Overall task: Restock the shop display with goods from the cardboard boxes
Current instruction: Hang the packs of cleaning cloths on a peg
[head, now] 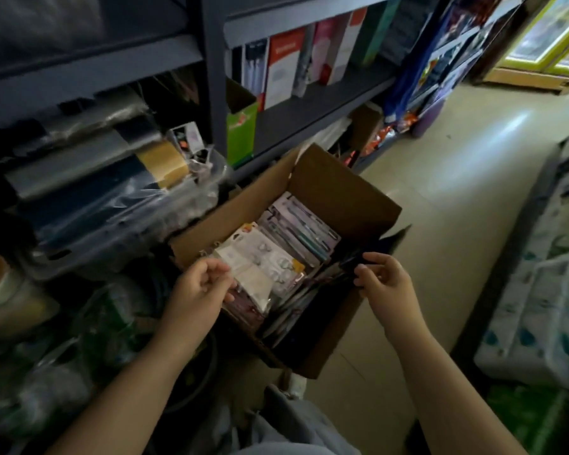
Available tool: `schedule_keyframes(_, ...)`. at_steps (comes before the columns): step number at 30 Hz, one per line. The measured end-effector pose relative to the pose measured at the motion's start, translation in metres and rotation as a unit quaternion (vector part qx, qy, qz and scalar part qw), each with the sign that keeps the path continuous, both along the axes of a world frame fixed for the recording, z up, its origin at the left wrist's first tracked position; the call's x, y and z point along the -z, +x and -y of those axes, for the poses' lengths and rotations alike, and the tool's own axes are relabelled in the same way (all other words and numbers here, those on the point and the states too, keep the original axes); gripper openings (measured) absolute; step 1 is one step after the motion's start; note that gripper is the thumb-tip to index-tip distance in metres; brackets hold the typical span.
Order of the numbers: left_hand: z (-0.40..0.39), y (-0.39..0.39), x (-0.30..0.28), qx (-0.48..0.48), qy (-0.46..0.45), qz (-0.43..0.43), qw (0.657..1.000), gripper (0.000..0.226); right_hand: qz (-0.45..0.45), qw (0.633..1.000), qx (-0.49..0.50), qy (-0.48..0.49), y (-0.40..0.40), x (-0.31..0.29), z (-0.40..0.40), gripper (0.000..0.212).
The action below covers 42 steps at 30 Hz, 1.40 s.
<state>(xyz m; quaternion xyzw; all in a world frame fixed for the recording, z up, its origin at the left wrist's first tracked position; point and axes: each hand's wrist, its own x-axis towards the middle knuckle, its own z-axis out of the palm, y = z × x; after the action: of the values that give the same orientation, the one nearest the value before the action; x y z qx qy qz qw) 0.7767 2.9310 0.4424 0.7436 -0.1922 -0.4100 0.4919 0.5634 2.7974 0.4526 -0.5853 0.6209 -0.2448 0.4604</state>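
Head view: open cardboard box (342, 195) on the floor (457, 192) beside the shelf rack (309, 110), full of packaged goods. Left hand (199, 287) fingers curled, pinching the edge of a pale blister pack (260, 267) in the box. Right hand (383, 280) half curled, fingertips on dark packs (345, 261) at the box's right side; grip unclear.

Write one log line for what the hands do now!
stage: picking | left hand: on pale packet | right hand: pinching dark packet | cardboard box: open, stocked
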Motion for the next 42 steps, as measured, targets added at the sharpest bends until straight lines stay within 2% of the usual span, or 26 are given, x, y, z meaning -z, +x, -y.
schedule_keyframes(8,0.073,-0.054,0.029,0.004,0.056,-0.030,0.998,0.010,-0.089,0.992,-0.094,-0.006,-0.036,0.019,0.090,0.024)
schedule_keyframes(10,0.087,-0.064,0.036,0.005,0.068,-0.026,0.997,0.009,-0.140,0.978,-0.156,-0.024,-0.037,0.023,0.115,0.026)
schedule_keyframes(12,0.099,-0.072,0.043,0.001,0.081,-0.021,0.997,0.008,-0.205,0.947,-0.243,-0.036,-0.034,0.029,0.141,0.034)
schedule_keyframes(14,0.108,-0.078,0.050,-0.004,0.094,-0.016,0.995,0.007,-0.287,0.885,-0.364,-0.052,-0.025,0.038,0.167,0.047)
schedule_keyframes(17,0.117,-0.085,0.057,-0.015,0.106,-0.014,0.994,0.009,-0.381,0.760,-0.526,-0.018,-0.004,0.055,0.194,0.069)
schedule_keyframes(20,0.124,-0.090,0.061,-0.035,0.111,-0.020,0.993,0.011,-0.480,0.615,-0.625,0.022,0.008,0.077,0.201,0.088)
schedule_keyframes(21,0.126,-0.091,0.063,-0.041,0.111,-0.022,0.993,0.011,-0.503,0.575,-0.645,0.021,0.008,0.083,0.202,0.088)
schedule_keyframes(22,0.126,-0.092,0.065,-0.047,0.110,-0.024,0.993,0.010,-0.514,0.552,-0.656,0.014,0.006,0.089,0.203,0.085)
schedule_keyframes(23,0.126,-0.093,0.067,-0.052,0.110,-0.026,0.992,0.008,-0.514,0.546,-0.661,0.003,0.002,0.095,0.205,0.080)
schedule_keyframes(26,0.123,-0.094,0.072,-0.071,0.109,-0.034,0.991,0.006,-0.488,0.581,-0.650,-0.030,-0.013,0.114,0.218,0.062)
schedule_keyframes(30,0.118,-0.098,0.079,-0.091,0.110,-0.041,0.989,0.008,-0.483,0.620,-0.617,-0.041,-0.022,0.125,0.230,0.048)
schedule_keyframes(33,0.117,-0.100,0.084,-0.100,0.113,-0.039,0.988,0.010,-0.489,0.646,-0.585,-0.042,-0.022,0.124,0.232,0.046)
schedule_keyframes(37,0.115,-0.099,0.088,-0.099,0.117,-0.035,0.988,0.010,-0.498,0.619,-0.603,-0.075,-0.011,0.097,0.236,0.042)
schedule_keyframes(40,0.117,-0.096,0.085,-0.064,0.125,-0.014,0.990,0.009,-0.482,0.597,-0.632,-0.106,0.007,0.049,0.247,0.031)
schedule_keyframes(42,0.121,-0.095,0.080,-0.011,0.113,-0.012,0.993,0.024,-0.468,0.574,-0.658,-0.133,0.021,0.005,0.250,0.027)
